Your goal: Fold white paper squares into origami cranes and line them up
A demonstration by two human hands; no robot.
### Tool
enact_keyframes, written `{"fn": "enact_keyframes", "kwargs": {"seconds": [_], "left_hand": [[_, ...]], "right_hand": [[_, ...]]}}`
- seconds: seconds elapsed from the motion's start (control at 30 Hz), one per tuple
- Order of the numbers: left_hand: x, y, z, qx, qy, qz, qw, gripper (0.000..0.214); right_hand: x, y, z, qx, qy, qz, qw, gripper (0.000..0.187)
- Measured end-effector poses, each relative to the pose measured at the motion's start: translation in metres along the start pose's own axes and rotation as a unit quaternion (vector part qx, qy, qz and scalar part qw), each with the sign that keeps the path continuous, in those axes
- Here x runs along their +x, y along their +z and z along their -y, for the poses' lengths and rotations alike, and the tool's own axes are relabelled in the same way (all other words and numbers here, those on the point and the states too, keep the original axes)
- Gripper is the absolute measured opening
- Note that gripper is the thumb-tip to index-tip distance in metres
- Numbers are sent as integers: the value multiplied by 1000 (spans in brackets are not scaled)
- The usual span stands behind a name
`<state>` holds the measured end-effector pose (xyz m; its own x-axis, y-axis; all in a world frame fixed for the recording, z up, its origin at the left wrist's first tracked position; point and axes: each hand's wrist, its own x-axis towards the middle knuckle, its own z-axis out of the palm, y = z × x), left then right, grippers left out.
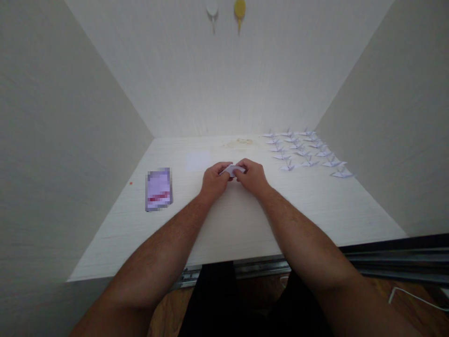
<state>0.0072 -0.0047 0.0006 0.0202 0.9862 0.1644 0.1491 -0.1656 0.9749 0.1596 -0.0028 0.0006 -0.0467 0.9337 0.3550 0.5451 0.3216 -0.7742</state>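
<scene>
Between my two hands, just above the white tabletop, is a small folded piece of white paper point(231, 169). My left hand point(215, 179) pinches its left side with thumb and fingers. On the right side, my right hand point(251, 176) grips it the same way, thumb on top. Parts of the paper are hidden under the fingers, so its exact fold cannot be made out. Several folded white paper cranes point(302, 153) stand in rows to the right of my hands. A flat white sheet of paper point(198, 160) lies behind and left of my left hand.
A blurred-out purple packet point(159, 189) lies on the left of the tabletop point(238, 224). Pale walls close in the left, back and right sides. A white hook point(212, 8) and a yellow hook point(240, 8) are on the back wall. Metal rails point(393, 262) run below the front edge.
</scene>
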Motion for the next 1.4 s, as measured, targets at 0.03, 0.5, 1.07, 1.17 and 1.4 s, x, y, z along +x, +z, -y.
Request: {"fn": "enact_keyframes", "kwargs": {"seconds": [0.03,0.5,1.07,1.17,1.4], "left_hand": [[0,0,0,1,-5,-9,1000,39],[1,1,5,8,2,-30,1000,43],[1,-1,-1,32,-18,-33,999,44],[-1,1,-4,9,-12,-23,1000,45],[-4,3,-7,-68,-9,2,998,45]], "right_hand": [[0,1,-1,15,4,8,1000,11],[0,0,4,24,53,28,998,15],[-1,1,-2,-1,-27,-19,999,24],[-1,0,-4,2,-40,-30,999,23],[0,3,-9,49,-98,-46,993,26]]}}
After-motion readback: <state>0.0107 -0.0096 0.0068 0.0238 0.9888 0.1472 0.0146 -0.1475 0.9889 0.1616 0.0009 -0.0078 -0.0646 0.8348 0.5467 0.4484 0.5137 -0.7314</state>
